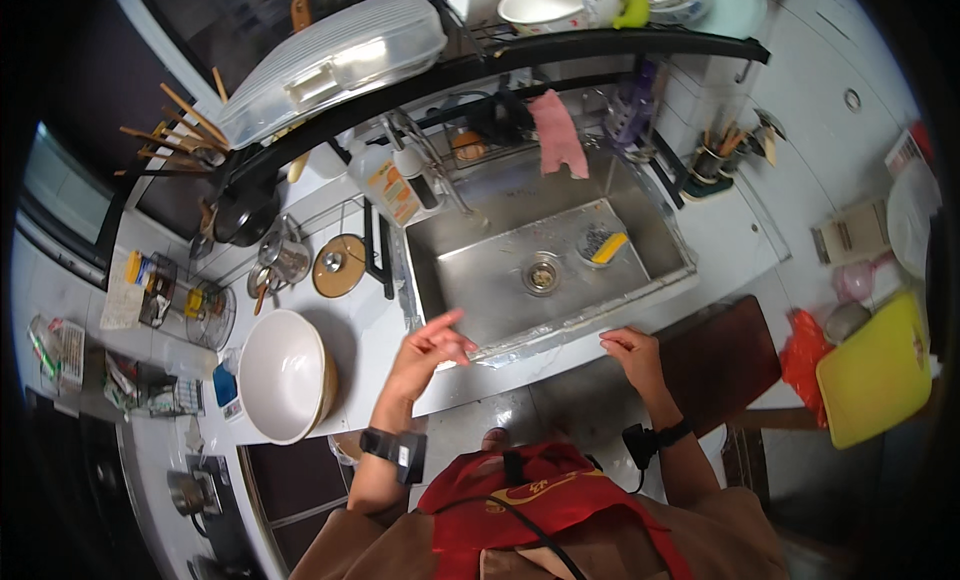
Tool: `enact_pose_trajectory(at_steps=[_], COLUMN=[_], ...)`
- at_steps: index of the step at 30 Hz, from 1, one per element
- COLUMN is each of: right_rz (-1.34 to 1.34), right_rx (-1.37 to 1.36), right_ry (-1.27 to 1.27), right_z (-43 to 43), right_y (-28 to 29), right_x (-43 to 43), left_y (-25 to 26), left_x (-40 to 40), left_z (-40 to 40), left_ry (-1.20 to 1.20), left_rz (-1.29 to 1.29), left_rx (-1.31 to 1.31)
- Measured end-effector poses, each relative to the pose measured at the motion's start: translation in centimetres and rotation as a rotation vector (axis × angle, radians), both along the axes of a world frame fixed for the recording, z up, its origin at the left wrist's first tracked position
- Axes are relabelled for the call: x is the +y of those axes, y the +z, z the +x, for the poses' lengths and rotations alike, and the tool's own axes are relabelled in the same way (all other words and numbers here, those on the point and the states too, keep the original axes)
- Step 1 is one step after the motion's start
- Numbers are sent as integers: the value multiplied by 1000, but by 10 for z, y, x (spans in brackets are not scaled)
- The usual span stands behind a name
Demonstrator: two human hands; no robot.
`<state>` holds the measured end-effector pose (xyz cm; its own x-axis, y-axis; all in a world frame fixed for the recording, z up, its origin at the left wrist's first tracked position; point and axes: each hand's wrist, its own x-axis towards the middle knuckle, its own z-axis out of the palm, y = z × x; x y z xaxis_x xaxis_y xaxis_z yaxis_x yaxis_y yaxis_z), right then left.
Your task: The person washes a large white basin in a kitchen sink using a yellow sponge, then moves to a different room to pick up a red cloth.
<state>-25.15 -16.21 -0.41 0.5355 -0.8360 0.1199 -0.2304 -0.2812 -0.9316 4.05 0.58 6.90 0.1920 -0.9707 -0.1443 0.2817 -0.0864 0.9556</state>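
Note:
My left hand [433, 349] is over the near left rim of a stainless steel sink [495, 310]. Its fingers are spread and hold nothing. My right hand [636, 355] hovers by the near right edge of the counter, fingers bent loosely and nothing seen in them. The sink holds no water that I can make out; scraps sit in its drain strainer [541, 274]. A steel wool scourer [596, 242] and a yellow sponge [609, 247] lie together in the sink's right part. Over the far rim hangs a pink cloth [556, 133], below the dish rack.
Left of the sink stand a large white bowl [281, 377] and a glass lid [339, 266]. A detergent bottle [382, 182] is beside the faucet [450, 182]. A black rack [525, 43] spans the sink's far side. A yellow cutting board [874, 373] leans at the right.

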Motion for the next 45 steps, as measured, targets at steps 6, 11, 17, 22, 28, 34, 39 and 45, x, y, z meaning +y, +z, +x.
enact_pose_trajectory(at_steps=[6, 11, 17, 22, 28, 34, 39, 45], right_rz=[238, 251, 303, 191, 200, 157, 177, 134], right_rx=[-73, -36, -5, 162, 177, 330, 240, 164], right_ry=[-230, -431, -537, -601, -725, -779, -827, -1001], right_z=[-36, -56, -46, -41, -53, -88, -126, -203], right_y=[-4, -7, 6, 16, 16, 9, 2, -19], right_x=[49, 103, 172, 230, 278, 317, 359, 443], left_y=[-33, -68, -77, -50, -47, -39, -13, -46], left_x=[-21, -9, 25, 17, 3, 7, 29, 36], left_z=[19, -1, 2, 10, 13, -6, -27, -144], left_ry=[-189, -253, -385, -524, -559, -593, -595, -673], left_rz=[209, 158, 137, -54, 1, 23, -106, 163], left_rx=[-928, -574, -691, 52, -493, -450, 324, -353])
